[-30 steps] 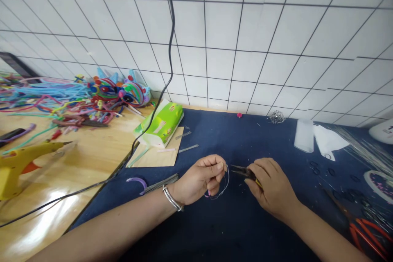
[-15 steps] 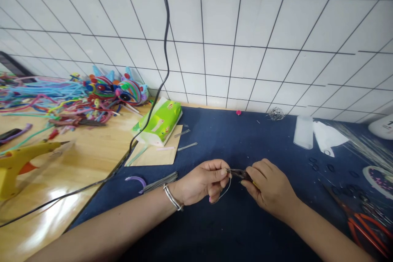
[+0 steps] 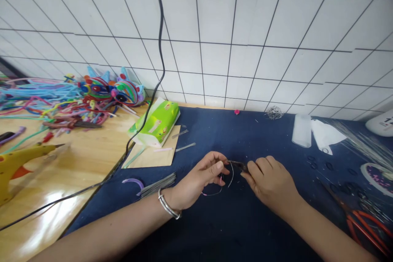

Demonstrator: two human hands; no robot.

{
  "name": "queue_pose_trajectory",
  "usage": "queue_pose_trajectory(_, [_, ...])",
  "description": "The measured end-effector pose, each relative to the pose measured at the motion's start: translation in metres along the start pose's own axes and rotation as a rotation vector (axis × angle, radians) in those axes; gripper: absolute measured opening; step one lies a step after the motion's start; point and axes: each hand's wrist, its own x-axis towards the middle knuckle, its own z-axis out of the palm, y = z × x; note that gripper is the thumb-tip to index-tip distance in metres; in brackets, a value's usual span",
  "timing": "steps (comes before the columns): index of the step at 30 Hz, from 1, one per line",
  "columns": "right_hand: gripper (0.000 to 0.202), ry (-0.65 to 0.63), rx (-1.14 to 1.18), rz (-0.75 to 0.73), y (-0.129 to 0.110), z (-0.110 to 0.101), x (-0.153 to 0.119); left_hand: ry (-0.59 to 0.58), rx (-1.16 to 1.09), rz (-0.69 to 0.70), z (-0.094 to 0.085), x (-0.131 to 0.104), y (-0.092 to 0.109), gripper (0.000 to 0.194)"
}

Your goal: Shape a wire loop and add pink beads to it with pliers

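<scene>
Over the dark blue mat (image 3: 221,135), my right hand (image 3: 270,178) is closed around a pair of pliers (image 3: 238,166), whose narrow jaws point left. My left hand (image 3: 205,180), with a silver bangle (image 3: 168,205) at the wrist, pinches a thin wire (image 3: 231,176) close to the plier tips. The wire curls down between the hands, and another stretch of it loops under the left fingers with small pink beads (image 3: 221,180) on it. Whether the jaws grip the wire is too small to tell.
Cut wires (image 3: 159,184) and a purple curved piece (image 3: 135,183) lie left of my hands. Beyond are a green tissue pack (image 3: 158,125) and a yellow glue gun (image 3: 21,163). Red-handled scissors (image 3: 362,221) and a bead dish (image 3: 379,178) are at right. A black cable (image 3: 161,41) hangs down.
The wire has swung: its free end now hangs lower between my hands, and the beaded stretch shows below the left fingers. The left fingers have spread a little. The view has shifted slightly.
</scene>
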Motion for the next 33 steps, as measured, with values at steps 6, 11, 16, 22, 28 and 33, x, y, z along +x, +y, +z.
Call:
queue_pose_trajectory(6, [0.027,0.008,-0.134,-0.034,-0.009,-0.012,-0.001,-0.011,0.230,0.053,0.013,-0.010,0.004,0.042])
queue_pose_trajectory(11, [0.026,0.035,-0.127,-0.041,-0.012,-0.014,0.000,0.007,0.119,0.032,0.019,-0.013,0.001,0.029])
queue_pose_trajectory(16, [0.025,0.038,-0.070,-0.028,-0.009,-0.013,0.000,0.017,-0.149,-0.005,0.018,-0.013,-0.002,0.030])
queue_pose_trajectory(22, [0.024,0.029,0.073,0.020,-0.007,-0.006,0.002,0.049,-0.210,0.002,0.015,-0.010,-0.006,0.030])
queue_pose_trajectory(28, [0.025,-0.007,0.177,0.035,-0.007,0.001,0.002,0.042,-0.109,0.056,0.015,-0.010,-0.007,0.030])
queue_pose_trajectory(33, [0.025,0.007,0.254,0.025,-0.009,0.000,0.001,0.035,-0.024,0.099,0.014,-0.011,-0.007,0.032])
